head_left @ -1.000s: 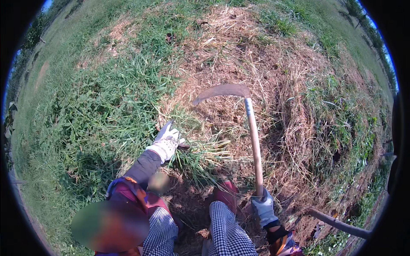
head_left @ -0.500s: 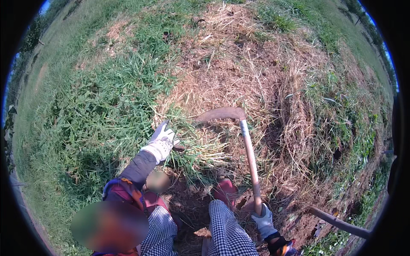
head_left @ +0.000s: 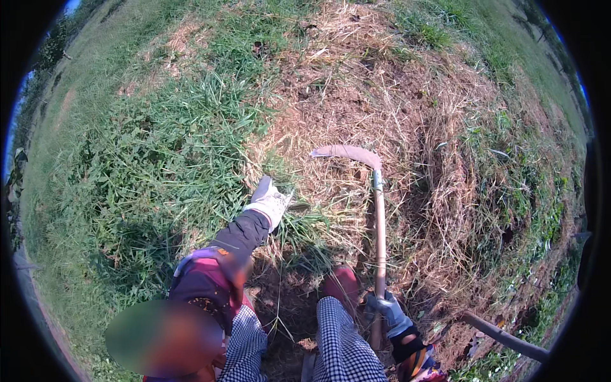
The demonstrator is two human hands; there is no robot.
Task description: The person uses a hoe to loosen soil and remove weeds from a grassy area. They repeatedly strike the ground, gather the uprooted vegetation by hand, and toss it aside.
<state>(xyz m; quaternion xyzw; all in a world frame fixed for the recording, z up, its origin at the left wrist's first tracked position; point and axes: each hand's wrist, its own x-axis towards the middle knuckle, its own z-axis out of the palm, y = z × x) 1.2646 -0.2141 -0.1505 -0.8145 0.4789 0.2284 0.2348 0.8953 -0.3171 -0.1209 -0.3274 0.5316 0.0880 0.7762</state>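
My left hand (head_left: 271,202), in a whitish glove with greyish fingers, is low over the cut grass, left of centre. Its fingers look curled round a clump of green grass (head_left: 305,228), though the grass partly hides them. Pale cut stems of that clump point to the right. My right hand (head_left: 389,313), also gloved, is closed round the lower part of a sickle's wooden handle (head_left: 380,235). The sickle stands nearly upright in view, and its curved, rusty blade (head_left: 347,153) points left, above and right of my left hand.
Dense green grass and weeds (head_left: 146,165) grow on the left. Dry straw and bare soil (head_left: 356,95) stretch ahead, with a heap of dry stalks (head_left: 452,204) on the right. A wooden pole (head_left: 503,334) lies at lower right. My red shoe (head_left: 342,286) is near the sickle's handle.
My left hand has shifted right and slightly up, with grass at it. My right hand has risen a little; the sickle has swung more upright, its blade moving up and right.
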